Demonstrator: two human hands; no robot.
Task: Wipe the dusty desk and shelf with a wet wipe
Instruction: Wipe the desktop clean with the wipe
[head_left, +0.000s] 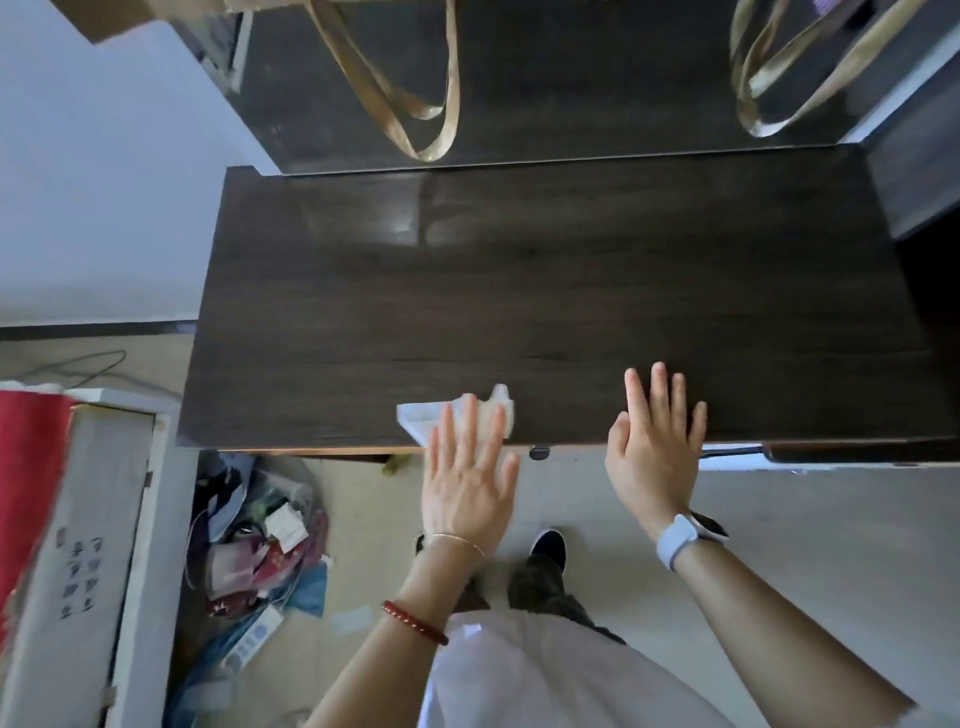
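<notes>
**Flat hand on the wipe at the worktop's near edge**

At the near edge of the dark wood worktop (519, 312), the left hand (467, 483) lies flat with its fingers spread, the fingertips pressing down on a crumpled white wet wipe (457, 415). The wipe sits on the worktop right at its front edge, a little left of centre, and part of it is covered by the fingers. The right hand (654, 447) is just beside it to the right, open with fingers spread and slightly fanned, empty, its fingertips over the worktop's edge; whether it touches the surface cannot be told. A pale watch (680, 540) is on the right wrist, and a thin chain and a red bead bracelet (415, 623) on the left forearm. Behind the worktop rises a dark back panel with two tan strap loops (415, 104) hanging against it. On the floor to the left lie a heap of bags and wrappers (260, 540) and a white box with a red side (78, 519).
</notes>
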